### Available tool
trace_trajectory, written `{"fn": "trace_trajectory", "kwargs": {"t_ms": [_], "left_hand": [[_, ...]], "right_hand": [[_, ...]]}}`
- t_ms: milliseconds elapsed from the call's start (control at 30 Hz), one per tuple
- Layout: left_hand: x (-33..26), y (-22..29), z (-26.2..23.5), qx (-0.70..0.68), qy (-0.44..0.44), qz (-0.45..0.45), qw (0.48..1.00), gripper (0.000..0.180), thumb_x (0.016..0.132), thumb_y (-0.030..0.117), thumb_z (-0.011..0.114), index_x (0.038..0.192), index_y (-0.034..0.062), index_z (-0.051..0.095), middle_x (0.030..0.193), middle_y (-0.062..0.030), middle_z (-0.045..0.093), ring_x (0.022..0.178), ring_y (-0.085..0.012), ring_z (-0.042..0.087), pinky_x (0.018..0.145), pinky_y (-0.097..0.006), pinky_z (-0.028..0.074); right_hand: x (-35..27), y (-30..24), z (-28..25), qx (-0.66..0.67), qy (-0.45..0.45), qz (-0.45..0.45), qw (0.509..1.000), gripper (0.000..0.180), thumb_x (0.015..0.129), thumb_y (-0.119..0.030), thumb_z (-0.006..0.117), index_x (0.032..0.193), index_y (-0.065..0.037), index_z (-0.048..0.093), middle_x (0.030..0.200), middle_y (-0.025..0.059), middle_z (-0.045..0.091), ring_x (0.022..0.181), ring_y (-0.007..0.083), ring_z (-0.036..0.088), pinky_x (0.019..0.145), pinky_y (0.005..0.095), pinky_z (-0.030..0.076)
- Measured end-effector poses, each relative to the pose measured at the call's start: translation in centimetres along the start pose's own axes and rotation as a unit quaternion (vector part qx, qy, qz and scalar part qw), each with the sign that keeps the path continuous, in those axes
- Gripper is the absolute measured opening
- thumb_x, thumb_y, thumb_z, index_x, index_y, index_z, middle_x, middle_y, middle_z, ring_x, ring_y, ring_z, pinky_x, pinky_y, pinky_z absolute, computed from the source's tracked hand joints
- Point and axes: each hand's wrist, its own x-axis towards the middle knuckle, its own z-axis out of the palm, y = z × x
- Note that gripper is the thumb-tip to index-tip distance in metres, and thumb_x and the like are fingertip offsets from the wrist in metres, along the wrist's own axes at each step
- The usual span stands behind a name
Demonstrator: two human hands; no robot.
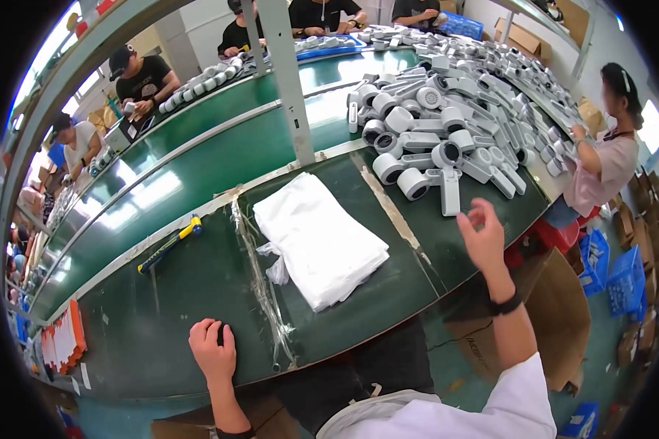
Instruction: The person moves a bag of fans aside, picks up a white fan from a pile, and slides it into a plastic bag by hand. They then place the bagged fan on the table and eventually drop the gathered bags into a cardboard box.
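Note:
My left hand [214, 350] rests on the near edge of the dark green table [154, 322]. Its fingers are slightly bent, with the thumb apart, and it holds nothing. Raised near the table's right side, my right hand [483, 235] is open with curved, spread fingers. Just beyond it lies a big heap of grey-white handheld devices [451, 192] with round heads and flat handles; no contact with them shows. Between my hands lies a stack of thin white plastic bags [318, 238], bunched at its left edge.
A yellow-and-black screwdriver-like tool [170, 245] lies left of the bags. Orange-and-white cartons [64, 336] stand at the far left. A metal post [285, 80] rises behind the table beside a green conveyor [190, 157]. A person [608, 154] works at right, above blue crates [627, 282].

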Motion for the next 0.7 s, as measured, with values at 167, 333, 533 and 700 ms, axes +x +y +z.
{"fn": "trace_trajectory", "kwargs": {"t_ms": [167,333,533,700], "left_hand": [[0.5,-0.2,0.5,-0.011,0.011,0.013,1.000,0.013,0.079,0.008,0.070,0.089,0.0021,0.065,0.099,-0.0097,0.063,0.096,-0.0292,0.059,0.083,-0.040,0.045],[1.6,0.6,0.2,-0.076,0.068,0.047,0.994,0.016,0.075,0.002,0.071,0.089,0.0017,0.065,0.093,-0.0099,0.064,0.089,-0.0294,0.061,0.078,-0.039,0.049],[6.8,12.6,-2.3,-0.215,0.005,0.159,0.964,0.021,0.074,0.002,0.074,0.094,0.0029,0.067,0.096,-0.0109,0.066,0.089,-0.0285,0.064,0.077,-0.036,0.052],[9.1,17.1,3.0,-0.180,-0.083,0.232,0.952,0.017,0.075,0.014,0.076,0.089,0.0078,0.069,0.092,-0.0053,0.066,0.086,-0.0264,0.062,0.073,-0.038,0.048]], "right_hand": [[5.6,2.1,3.8,-0.119,-0.032,0.065,0.990,0.075,0.077,-0.047,0.074,0.133,-0.005,0.047,0.105,0.0161,0.066,0.097,0.0327,0.064,0.084,0.0420,0.050],[7.1,4.5,4.9,-0.122,-0.076,0.043,0.989,0.073,0.078,-0.040,0.073,0.135,-0.002,0.047,0.099,0.0178,0.069,0.085,0.0322,0.067,0.076,0.0425,0.052],[2.4,-2.9,0.1,0.452,-0.153,0.232,0.848,0.052,0.085,-0.015,0.060,0.132,0.001,0.047,0.096,0.0108,0.065,0.074,0.0201,0.066,0.062,0.0337,0.059],[-4.2,-7.4,-0.6,0.659,-0.229,0.199,0.688,0.058,0.067,-0.007,0.061,0.123,0.001,0.049,0.101,0.0144,0.062,0.084,0.0305,0.065,0.080,0.0497,0.057]]}}
